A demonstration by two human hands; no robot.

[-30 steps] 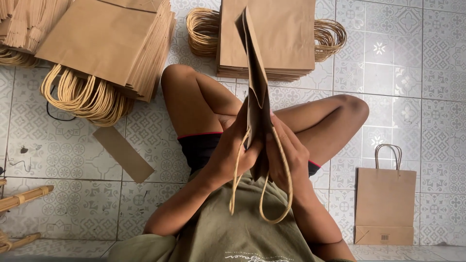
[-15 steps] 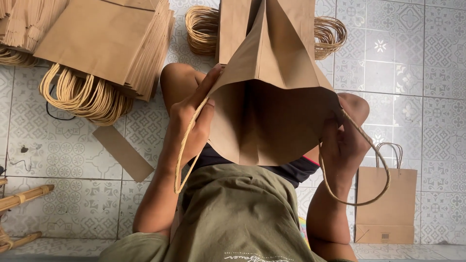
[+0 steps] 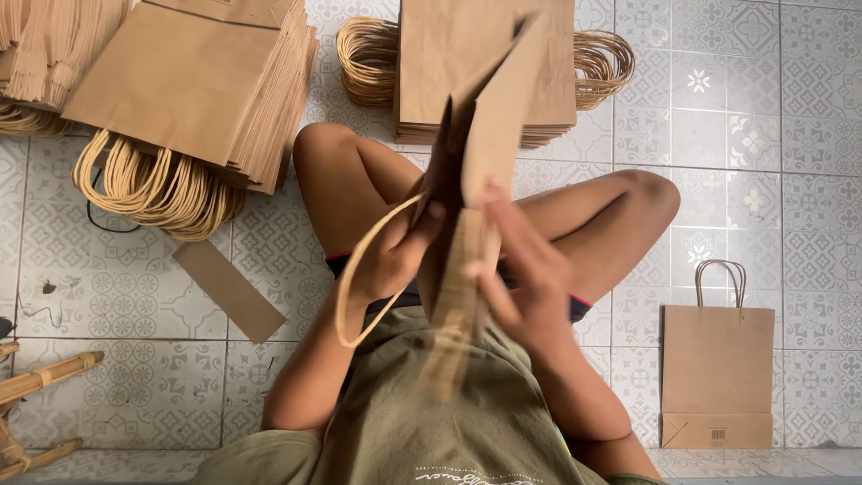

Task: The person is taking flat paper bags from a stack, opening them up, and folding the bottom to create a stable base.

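Observation:
I sit cross-legged on a patterned tile floor and hold a brown paper bag (image 3: 480,135) upright over my lap. My left hand (image 3: 395,251) grips its left side near the mouth, where a twine handle (image 3: 355,274) loops down. My right hand (image 3: 516,269) holds the other side, fingers pressed against the paper. The bag is nearly flattened and its lower edge is blurred by motion.
A stack of flat brown bags with twine handles (image 3: 193,85) lies at the upper left, another stack (image 3: 435,54) straight ahead. One single bag (image 3: 718,377) lies flat at the right. A brown card strip (image 3: 229,289) and bamboo sticks (image 3: 45,382) lie at the left.
The bag was flat a second ago, was spread wide open half a second ago, and is now pressed nearly flat again between my hands, which came back together.

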